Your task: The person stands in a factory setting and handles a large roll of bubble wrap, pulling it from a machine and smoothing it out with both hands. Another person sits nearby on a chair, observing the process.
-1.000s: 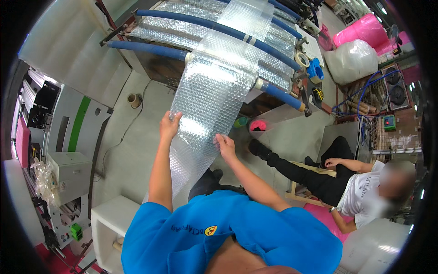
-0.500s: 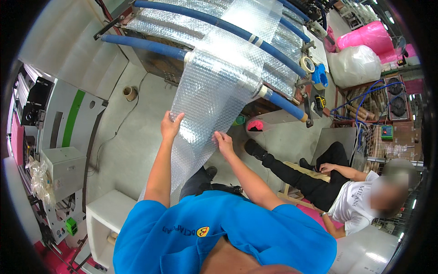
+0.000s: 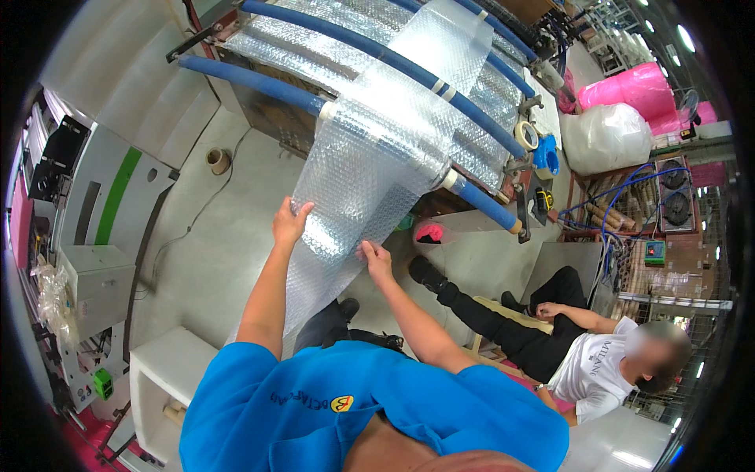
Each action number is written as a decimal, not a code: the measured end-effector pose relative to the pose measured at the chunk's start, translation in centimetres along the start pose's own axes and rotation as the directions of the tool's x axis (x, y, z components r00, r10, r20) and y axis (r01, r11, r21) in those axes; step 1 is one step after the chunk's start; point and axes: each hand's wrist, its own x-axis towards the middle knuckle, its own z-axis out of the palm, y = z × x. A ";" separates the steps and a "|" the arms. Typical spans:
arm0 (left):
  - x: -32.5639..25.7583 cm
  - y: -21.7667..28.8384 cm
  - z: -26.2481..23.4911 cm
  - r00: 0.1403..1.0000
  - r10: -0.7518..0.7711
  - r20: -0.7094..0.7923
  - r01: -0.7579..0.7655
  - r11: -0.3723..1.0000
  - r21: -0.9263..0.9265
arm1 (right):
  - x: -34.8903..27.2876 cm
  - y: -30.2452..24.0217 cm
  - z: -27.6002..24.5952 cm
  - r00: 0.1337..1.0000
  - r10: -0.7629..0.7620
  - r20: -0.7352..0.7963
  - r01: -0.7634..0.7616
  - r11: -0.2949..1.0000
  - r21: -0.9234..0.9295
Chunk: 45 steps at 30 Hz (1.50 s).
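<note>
Right of the bubble wrap (image 3: 334,228), a bin (image 3: 446,234) holds something pink (image 3: 429,232).

Left hand (image 3: 291,222) pinching, left; right hand (image 3: 377,263) pinching, right, slightly nearer. Left forearm (image 3: 266,295), right forearm (image 3: 422,321) bare, stretched toward far side.

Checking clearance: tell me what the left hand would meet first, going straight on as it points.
Past the bubble film it pinches, the left hand would probably meet the nearest blue roller, near its pale end; depth is unclear, so it might pass over or under.
</note>
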 end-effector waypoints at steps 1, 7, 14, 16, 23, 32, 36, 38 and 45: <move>0.1 -0.3 0.2 1.000 0.011 -0.017 -0.011 1.000 -0.019 | -0.1 0.1 0.1 1.000 -0.004 -0.004 0.004 1.000 0.013; -0.3 -1.0 0.4 1.000 0.018 0.014 -0.018 1.000 -0.011 | -0.4 0.9 -0.6 0.999 0.013 0.041 -0.009 0.996 -0.087; 0.7 2.3 -0.1 1.000 0.020 0.019 -0.021 1.000 0.009 | 1.4 -0.2 -1.0 1.000 0.017 -0.006 -0.016 0.994 0.110; 2.1 4.6 -0.4 0.999 0.037 0.024 -0.038 0.999 0.022 | 2.1 -3.4 -1.4 0.999 -0.046 -0.008 0.047 0.995 0.091; 4.2 12.6 -1.5 0.984 0.141 -0.107 -0.146 0.989 -0.038 | 5.7 -9.6 -3.6 0.978 -0.193 -0.082 0.198 0.978 0.064; 2.7 9.0 -2.8 0.976 0.212 0.045 -0.204 0.969 -0.137 | 0.0 -10.8 -1.0 0.991 -0.098 -0.090 0.121 0.947 0.296; -1.9 -0.3 -3.1 0.969 0.030 0.247 0.005 0.990 -0.139 | -5.4 -5.0 2.2 0.990 0.119 0.076 -0.135 0.959 0.251; -4.5 0.4 -5.2 0.984 0.027 0.176 -0.007 0.993 -0.117 | -6.9 -3.1 2.2 0.973 0.137 0.188 -0.178 0.960 0.219; -9.8 6.7 -14.2 0.987 0.149 0.066 -0.135 0.973 -0.188 | -14.9 -10.0 1.2 0.945 -0.051 0.324 -0.025 0.974 0.225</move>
